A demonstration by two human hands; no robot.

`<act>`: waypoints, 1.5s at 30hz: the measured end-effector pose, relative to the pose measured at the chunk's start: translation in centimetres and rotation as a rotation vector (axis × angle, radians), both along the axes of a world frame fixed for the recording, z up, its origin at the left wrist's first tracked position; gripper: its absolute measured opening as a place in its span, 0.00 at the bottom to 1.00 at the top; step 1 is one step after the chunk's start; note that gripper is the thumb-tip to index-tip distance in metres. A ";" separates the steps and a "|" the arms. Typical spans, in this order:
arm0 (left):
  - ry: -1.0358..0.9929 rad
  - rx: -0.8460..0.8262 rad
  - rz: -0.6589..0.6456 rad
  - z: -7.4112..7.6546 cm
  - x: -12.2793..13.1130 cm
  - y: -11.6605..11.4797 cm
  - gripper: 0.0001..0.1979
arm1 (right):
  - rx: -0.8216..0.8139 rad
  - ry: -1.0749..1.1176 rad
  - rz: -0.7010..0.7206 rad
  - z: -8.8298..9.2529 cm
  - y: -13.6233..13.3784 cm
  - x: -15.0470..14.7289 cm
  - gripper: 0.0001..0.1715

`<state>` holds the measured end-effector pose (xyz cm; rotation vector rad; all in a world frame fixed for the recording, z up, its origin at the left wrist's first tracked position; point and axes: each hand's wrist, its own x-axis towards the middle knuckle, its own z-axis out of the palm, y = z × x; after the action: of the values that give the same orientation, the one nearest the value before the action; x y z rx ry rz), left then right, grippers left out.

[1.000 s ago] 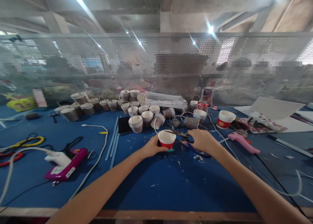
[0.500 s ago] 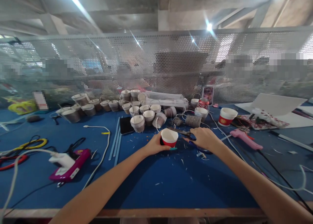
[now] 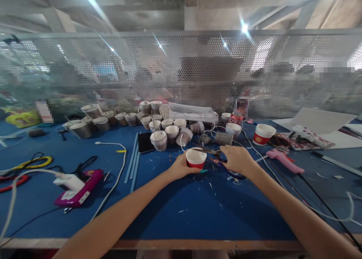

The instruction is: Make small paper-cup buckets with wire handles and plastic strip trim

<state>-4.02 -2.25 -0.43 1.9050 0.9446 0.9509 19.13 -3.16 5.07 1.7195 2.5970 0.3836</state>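
Observation:
My left hand (image 3: 181, 166) is wrapped round a red and white paper cup (image 3: 196, 160), its mouth facing up, just above the blue table. In my right hand (image 3: 236, 159) is a pair of scissors (image 3: 216, 152), with blades pointing left across the cup's rim. Whether the blades touch the paper I cannot tell. My fingers hide most of the scissor handles. Beyond the cup lie a ball of grey twine (image 3: 205, 139) and a twine-wrapped cup (image 3: 223, 138) on its side.
Several grey-wrapped cups (image 3: 158, 140) with handles stand at the back. A black phone (image 3: 145, 142) and blue strips (image 3: 132, 164) lie left of centre. A purple power strip (image 3: 80, 189) is at left. At right are a pink glue gun (image 3: 284, 161) and stacked red-and-white cups (image 3: 264, 134).
The scissor blades now reach a little further over the cup's rim. Both hands keep their hold, and the view has shifted slightly.

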 end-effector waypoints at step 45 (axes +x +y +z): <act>-0.219 -0.233 -0.104 0.3 0.7 -1.0 0.39 | 0.013 -0.035 0.000 0.2 -0.3 0.4 0.38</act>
<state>-3.34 -3.24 -0.17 1.6027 0.7831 0.9237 19.55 -3.45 5.24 1.7016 2.5760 0.4278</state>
